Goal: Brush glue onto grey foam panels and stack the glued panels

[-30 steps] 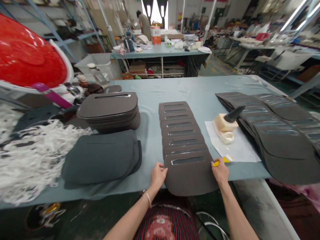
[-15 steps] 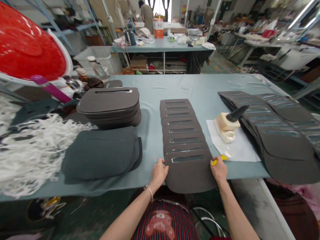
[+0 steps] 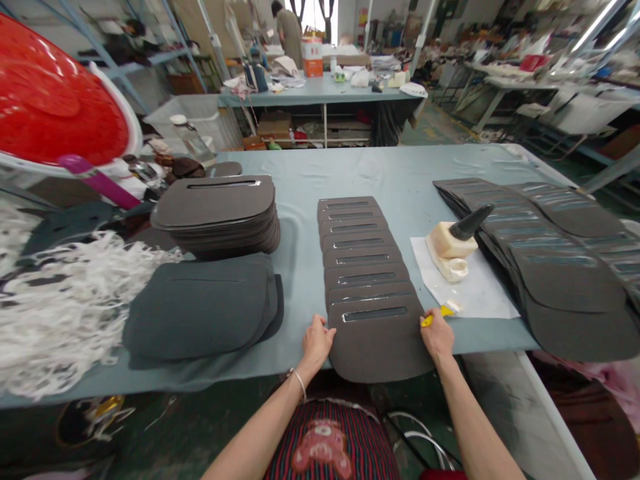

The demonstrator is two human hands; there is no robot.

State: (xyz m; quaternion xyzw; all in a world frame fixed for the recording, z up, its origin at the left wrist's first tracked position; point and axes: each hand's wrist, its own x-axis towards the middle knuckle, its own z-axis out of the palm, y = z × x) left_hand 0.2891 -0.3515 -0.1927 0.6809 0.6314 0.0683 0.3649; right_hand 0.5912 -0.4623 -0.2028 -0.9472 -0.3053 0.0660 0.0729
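Observation:
A row of overlapping dark grey slotted panels runs away from me, and the nearest panel (image 3: 380, 350) reaches past the table's front edge. My left hand (image 3: 318, 345) pinches that panel's left edge. At its right edge is my right hand (image 3: 438, 339), closed round a small yellow brush (image 3: 440, 315) with a white tip; its fingers also touch the panel. Shiny strips line the panels' slots. Beyond the brush, a cream bottle (image 3: 451, 241) with a black nozzle rests on a white paper sheet (image 3: 487, 297).
Left of the row stand a stack of slotted panels (image 3: 213, 210) and a pile of dark fabric-like pieces (image 3: 200, 310). White strips (image 3: 75, 307) heap at far left beneath a red basin (image 3: 55, 93). More overlapping panels (image 3: 560, 267) cover the right side. A person (image 3: 289, 33) stands far behind.
The view has shifted very slightly. Both hands keep their places at the nearest panel's edges, and the brush stays in my right hand.

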